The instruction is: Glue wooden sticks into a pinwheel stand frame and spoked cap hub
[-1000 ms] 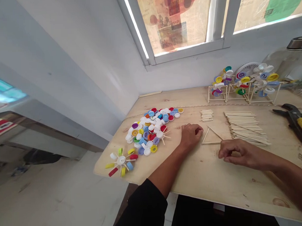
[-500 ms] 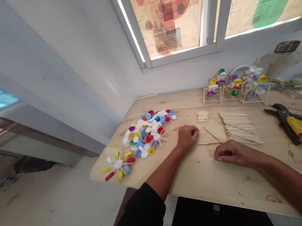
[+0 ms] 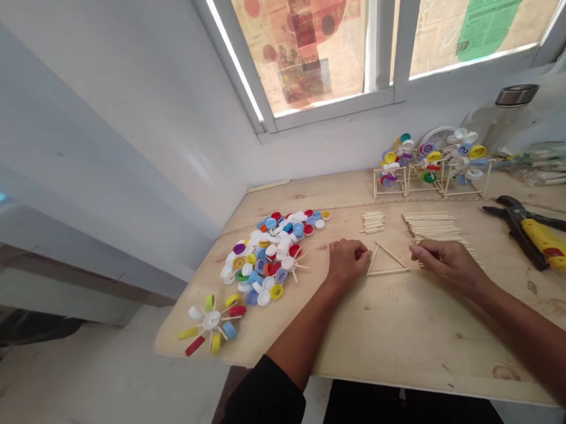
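A triangle of three thin wooden sticks (image 3: 387, 272) lies flat on the table. My left hand (image 3: 347, 261) rests just left of it, fingers curled, their tips close to its left side; what they hold, if anything, is hidden. On the other side, my right hand (image 3: 447, 264) covers the near part of a pile of long wooden sticks (image 3: 428, 221). Its thumb and fingers are closed together at the pile's left ends, and I cannot make out what is between them. Behind the triangle lies a small bundle of short sticks (image 3: 373, 222).
Colourful bottle caps (image 3: 266, 253) are heaped at the left, near a finished cap wheel (image 3: 211, 321) at the corner. Cap wheels on stick frames (image 3: 431, 168) stand at the back. At the right lie a yellow glue gun (image 3: 551, 244) and black-handled pliers (image 3: 515, 217).
My right hand has moved up and away from me onto the long-stick pile. My left hand is closer to the triangle's left side. The whole view has shifted slightly.
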### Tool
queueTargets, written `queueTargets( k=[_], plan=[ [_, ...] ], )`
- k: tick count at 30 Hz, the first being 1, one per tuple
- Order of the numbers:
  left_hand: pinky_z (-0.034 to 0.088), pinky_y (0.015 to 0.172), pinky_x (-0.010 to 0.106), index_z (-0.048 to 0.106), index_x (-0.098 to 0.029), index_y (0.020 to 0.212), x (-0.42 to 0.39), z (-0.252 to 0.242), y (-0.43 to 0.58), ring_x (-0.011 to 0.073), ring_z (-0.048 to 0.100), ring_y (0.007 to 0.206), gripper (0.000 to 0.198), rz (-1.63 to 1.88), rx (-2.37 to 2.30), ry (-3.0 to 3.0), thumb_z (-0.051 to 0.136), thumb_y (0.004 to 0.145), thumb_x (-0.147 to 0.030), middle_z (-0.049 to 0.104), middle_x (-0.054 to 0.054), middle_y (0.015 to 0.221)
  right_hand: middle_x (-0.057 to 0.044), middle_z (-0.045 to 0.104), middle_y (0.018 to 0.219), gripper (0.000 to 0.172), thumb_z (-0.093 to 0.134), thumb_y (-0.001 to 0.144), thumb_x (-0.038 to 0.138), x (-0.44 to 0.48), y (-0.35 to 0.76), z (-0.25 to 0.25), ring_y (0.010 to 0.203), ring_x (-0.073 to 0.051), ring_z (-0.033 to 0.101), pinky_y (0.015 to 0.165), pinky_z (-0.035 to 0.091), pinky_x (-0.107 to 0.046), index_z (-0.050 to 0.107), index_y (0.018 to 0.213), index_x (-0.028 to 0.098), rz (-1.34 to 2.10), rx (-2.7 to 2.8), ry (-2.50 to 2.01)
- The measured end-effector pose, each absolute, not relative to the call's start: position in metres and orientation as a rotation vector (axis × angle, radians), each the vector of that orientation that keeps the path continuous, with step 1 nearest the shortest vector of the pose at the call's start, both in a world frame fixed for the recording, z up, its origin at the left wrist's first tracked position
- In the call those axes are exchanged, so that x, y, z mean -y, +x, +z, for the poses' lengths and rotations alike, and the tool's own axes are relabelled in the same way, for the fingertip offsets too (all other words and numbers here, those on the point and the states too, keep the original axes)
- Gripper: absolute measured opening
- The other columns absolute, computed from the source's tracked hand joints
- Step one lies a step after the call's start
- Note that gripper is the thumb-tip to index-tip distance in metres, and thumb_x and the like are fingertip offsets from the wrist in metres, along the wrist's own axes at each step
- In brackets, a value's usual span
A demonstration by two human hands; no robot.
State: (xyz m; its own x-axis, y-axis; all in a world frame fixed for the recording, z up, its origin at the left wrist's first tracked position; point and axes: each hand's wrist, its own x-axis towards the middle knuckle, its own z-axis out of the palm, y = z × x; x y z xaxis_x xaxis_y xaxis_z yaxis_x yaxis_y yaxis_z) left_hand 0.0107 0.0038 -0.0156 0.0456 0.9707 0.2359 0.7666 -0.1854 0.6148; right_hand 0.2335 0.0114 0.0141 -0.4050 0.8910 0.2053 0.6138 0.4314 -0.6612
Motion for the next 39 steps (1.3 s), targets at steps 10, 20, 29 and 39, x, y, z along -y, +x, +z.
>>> queueTargets(
  k=[10,20,29,39],
  plan=[
    [0.036,0.081,0.04,0.063,-0.02,0.067,-0.002,-0.01,0.016,0.0206,0.057,0.08,0.011,0.726,-1.768,2.095,0.064,0.074,-0.027,0.066,0.001,0.07,0.0,0.06,0.065,0.03,0.04,0.088,0.032,-0.012,0.232,0.006,0.056,-0.012,0.055,0.056,0.043,-0.024,0.065,0.097,0.018,0.601,2.139,-1.12],
    [0.034,0.081,0.039,0.059,-0.019,0.064,0.001,-0.003,0.021,0.0228,0.056,0.087,0.011,0.499,-1.846,2.124,0.057,0.074,-0.022,0.067,0.004,0.081,0.002,0.06,0.061,0.026,0.042,0.088,0.03,-0.01,0.233,0.008,0.051,-0.01,0.056,0.052,0.044,-0.021,0.065,0.093,0.018,0.478,2.059,-1.103],
    [0.034,0.078,0.039,0.062,-0.018,0.063,0.004,-0.001,0.017,0.0227,0.056,0.081,0.013,0.455,-1.804,2.194,0.055,0.074,-0.02,0.068,0.006,0.078,0.001,0.062,0.061,0.025,0.042,0.089,0.028,-0.01,0.233,0.01,0.052,-0.01,0.059,0.053,0.045,-0.02,0.065,0.091,0.018,0.376,2.115,-1.073],
    [0.034,0.079,0.04,0.063,-0.019,0.065,0.008,0.003,0.02,0.0232,0.057,0.08,0.012,0.389,-1.826,2.216,0.054,0.073,-0.017,0.069,0.006,0.078,-0.002,0.068,0.072,0.026,0.042,0.09,0.028,-0.009,0.232,0.012,0.06,-0.011,0.06,0.056,0.045,-0.022,0.064,0.082,0.017,0.313,2.211,-1.076]
  ],
)
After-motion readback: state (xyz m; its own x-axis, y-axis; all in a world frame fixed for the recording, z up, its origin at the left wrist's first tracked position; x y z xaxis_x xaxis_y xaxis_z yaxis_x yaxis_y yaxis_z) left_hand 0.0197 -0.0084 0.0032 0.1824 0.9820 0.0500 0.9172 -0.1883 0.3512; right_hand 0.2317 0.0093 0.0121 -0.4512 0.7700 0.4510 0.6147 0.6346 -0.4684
